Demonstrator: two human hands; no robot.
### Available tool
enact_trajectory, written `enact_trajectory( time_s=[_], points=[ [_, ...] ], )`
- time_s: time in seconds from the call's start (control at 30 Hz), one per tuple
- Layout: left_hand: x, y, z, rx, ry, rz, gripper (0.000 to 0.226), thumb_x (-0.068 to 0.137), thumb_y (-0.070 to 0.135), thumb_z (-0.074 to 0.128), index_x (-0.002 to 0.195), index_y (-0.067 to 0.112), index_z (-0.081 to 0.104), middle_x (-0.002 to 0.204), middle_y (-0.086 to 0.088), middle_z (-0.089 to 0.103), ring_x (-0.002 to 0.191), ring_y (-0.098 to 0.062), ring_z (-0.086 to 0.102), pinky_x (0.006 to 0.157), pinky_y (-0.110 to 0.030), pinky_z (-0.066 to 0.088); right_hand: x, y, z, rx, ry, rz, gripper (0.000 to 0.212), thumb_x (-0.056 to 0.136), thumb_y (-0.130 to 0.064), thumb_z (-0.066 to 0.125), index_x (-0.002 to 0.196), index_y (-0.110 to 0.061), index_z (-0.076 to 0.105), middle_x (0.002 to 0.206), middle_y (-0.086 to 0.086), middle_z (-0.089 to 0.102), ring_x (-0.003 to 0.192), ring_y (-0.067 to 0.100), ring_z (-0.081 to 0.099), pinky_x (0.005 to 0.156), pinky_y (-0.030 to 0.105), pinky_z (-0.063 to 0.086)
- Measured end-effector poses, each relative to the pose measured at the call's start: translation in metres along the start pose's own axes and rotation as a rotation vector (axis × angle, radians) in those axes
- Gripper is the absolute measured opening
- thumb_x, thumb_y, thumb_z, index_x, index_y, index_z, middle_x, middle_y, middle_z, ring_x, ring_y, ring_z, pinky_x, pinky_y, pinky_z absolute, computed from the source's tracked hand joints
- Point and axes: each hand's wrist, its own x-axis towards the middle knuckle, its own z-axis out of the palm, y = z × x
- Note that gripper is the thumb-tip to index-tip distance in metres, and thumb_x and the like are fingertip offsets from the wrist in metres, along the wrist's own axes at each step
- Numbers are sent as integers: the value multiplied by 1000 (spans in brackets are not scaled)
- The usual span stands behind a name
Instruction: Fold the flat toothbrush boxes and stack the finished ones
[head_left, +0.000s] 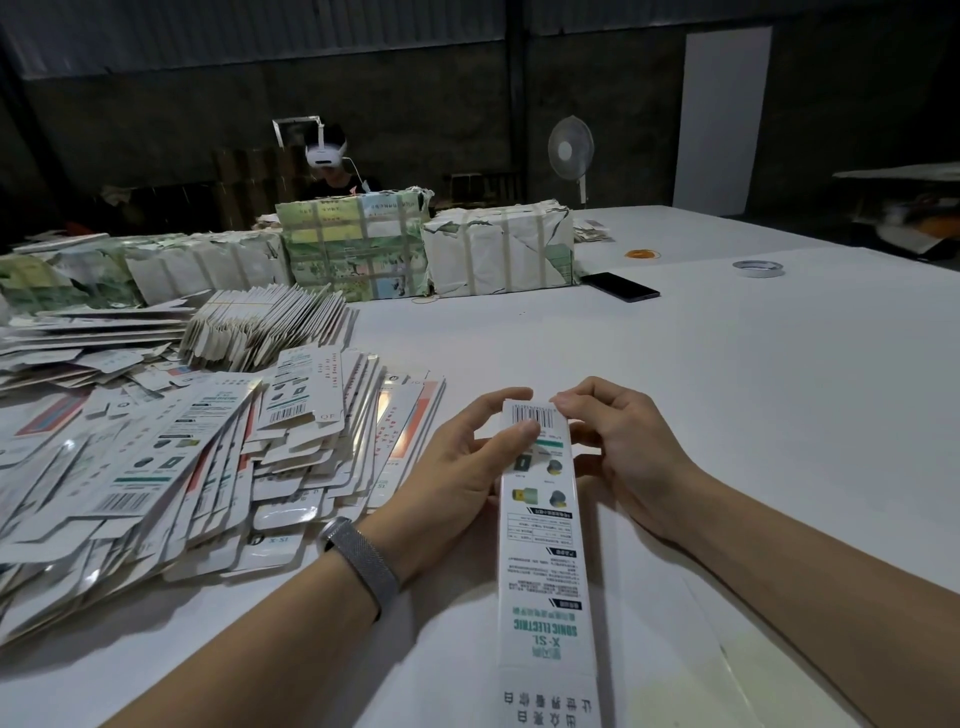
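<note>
Left hand (470, 457): thumb pressed on barcode end of toothbrush box (545, 551), fingers curled behind.
Right hand (618, 441): pinching same far end.
Box: between both hands, running back toward body.
Left of hands: heap of flat boxes (171, 457).
Right and ahead: bare white table (753, 374).

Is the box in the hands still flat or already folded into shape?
Folded: the box shows a front and a side face, both hands pinching its far end.
</note>
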Motion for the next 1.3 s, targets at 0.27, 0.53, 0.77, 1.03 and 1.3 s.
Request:
enact_trajectory(
  time_s=[0.27, 0.53, 0.77, 1.03, 1.3],
  points=[
    [1, -2, 0, -27, 33, 3, 33, 81, 42, 68, 112, 34, 60, 97, -15, 76, 78, -28, 72, 64, -34, 59, 0, 5, -1, -15, -9, -53, 28, 99, -22, 59, 71, -19, 62, 80, 14, 71, 79, 34, 69, 56, 35, 51],
    [1, -3, 2, -63, 60, 24, 41, 81, 40, 68, 117, 25, 57, 91, -19, 75, 70, -27, 70, 59, -33, 58, 1, 8, 0, 20, -22, -109, 20, 84, -15, 74, 99, -11, 62, 82, 9, 74, 73, 29, 73, 57, 32, 58],
    [1, -4, 0, -46, 71, 27, 30, 84, 40, 68, 110, 28, 61, 91, -19, 75, 70, -28, 72, 59, -33, 58, 3, 6, -1, 134, -53, -18, 31, 58, -23, 83, 80, -8, 68, 79, 14, 73, 71, 33, 71, 64, 42, 60],
    [1, -4, 2, -66, 58, 35, 17, 83, 38, 68, 99, 32, 65, 90, -20, 75, 69, -28, 71, 59, -34, 59, 4, 8, -1, 175, -56, -35, 27, 63, -18, 80, 82, -4, 66, 78, 13, 71, 69, 29, 72, 60, 36, 61],
    [2, -5, 1, -55, 64, 24, 16, 83, 41, 69, 96, 33, 64, 91, -20, 75, 70, -28, 72, 59, -34, 59, 3, 9, 0, 124, -31, -30, 25, 64, -21, 80, 81, -7, 68, 81, 14, 73, 73, 33, 71, 67, 41, 60]
  ],
)
